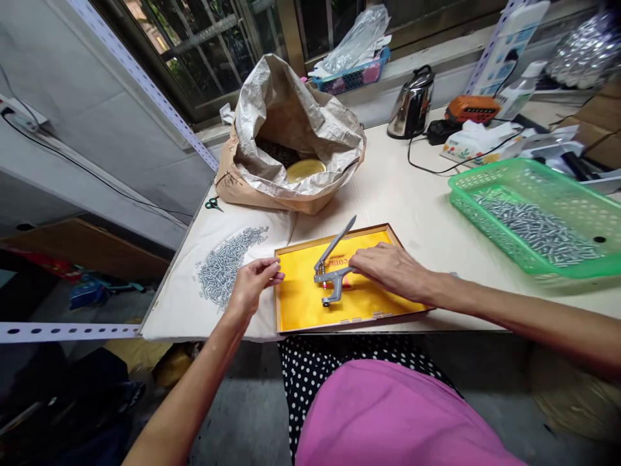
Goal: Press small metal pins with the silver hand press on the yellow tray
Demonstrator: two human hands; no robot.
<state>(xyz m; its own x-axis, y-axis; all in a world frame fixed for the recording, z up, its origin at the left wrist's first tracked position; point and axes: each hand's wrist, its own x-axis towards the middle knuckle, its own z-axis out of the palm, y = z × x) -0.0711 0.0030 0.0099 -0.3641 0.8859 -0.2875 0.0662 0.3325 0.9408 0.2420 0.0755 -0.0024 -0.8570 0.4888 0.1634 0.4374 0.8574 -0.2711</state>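
The right hand [392, 272], fingers extended, rested on a metal hand press [330, 275] on a yellow tray [330, 238]; the left hand [255, 285] pinched beside piled screws [223, 272], any held item unclear.

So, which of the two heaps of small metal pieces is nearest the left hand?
The heap on the white cloth, beside the left hand; the other heap lies in the green plastic basket, to the right.

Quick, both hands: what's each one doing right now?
Left hand: pinched closed; anything held is too small to tell.
Right hand: open, fingertips on the metal hand press.
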